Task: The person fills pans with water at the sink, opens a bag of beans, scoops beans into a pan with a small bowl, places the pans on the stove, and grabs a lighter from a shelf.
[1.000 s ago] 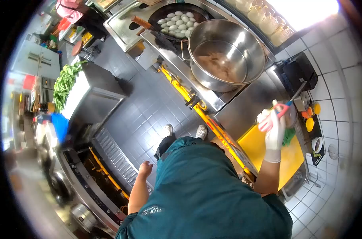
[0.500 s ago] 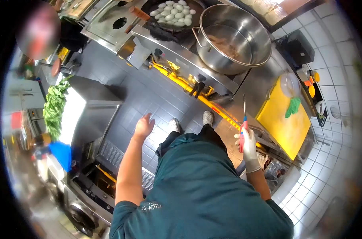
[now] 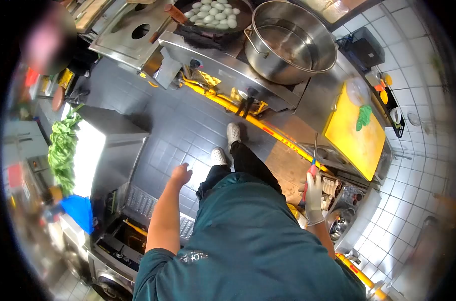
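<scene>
My right hand (image 3: 314, 198), in a white glove, grips a long thin tool (image 3: 314, 163) with a red and blue handle, its metal shaft pointing up and away. It is held out over the floor side of the counter, near the yellow cutting board (image 3: 356, 138), on which a green leafy piece (image 3: 363, 118) lies. My left hand (image 3: 181, 174) is bare and hangs over the floor with nothing visible in it; its fingers look curled, and whether they are closed cannot be made out.
A large steel pot (image 3: 278, 62) and a wok with white eggs (image 3: 215, 14) stand on the stove. Leafy greens (image 3: 62, 153) lie on a steel cabinet at left. A yellow pipe (image 3: 213, 98) runs along the stove front. Another person (image 3: 80, 55) stands at upper left.
My right hand has come down from above the cutting board, tool still in it. The stove and board have shifted up in view, my feet have moved, and my left hand has risen from its earlier place.
</scene>
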Motion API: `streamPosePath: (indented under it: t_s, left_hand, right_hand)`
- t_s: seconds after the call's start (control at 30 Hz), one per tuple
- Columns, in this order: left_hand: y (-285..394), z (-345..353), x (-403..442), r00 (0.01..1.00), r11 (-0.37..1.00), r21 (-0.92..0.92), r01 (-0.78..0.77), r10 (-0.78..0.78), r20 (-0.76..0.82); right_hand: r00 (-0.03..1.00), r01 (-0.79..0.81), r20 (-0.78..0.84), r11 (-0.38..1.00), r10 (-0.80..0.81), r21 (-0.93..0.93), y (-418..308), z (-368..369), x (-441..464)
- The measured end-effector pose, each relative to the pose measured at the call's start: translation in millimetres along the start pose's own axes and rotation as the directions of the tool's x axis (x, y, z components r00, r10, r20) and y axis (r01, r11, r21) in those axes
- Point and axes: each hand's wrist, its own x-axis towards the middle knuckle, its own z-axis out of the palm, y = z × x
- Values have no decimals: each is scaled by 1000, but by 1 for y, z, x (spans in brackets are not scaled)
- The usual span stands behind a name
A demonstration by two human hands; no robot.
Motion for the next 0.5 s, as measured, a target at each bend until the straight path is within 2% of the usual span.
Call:
streamPosePath:
  t_s: [0.17,0.27,0.4,0.5]
  left_hand:
    - [-40,-4,-37,983,982,-44,182,-181,33]
    - [-74,-5,-46,974,971,-79,224,-225,-6]
    - [-103,-19,-60,930,915,-203,348,-365,-47]
    - [-147,-14,-60,920,918,-225,327,-364,-148]
  right_hand:
    - [999,-31,24,999,30,31,-8,20,-6]
    - [997,-32,67,998,28,52,-22,31,-8]
    - [992,20,124,998,-28,65,-40,48,-1]
    - [988,42,145,998,-48,44,-64,62,-8]
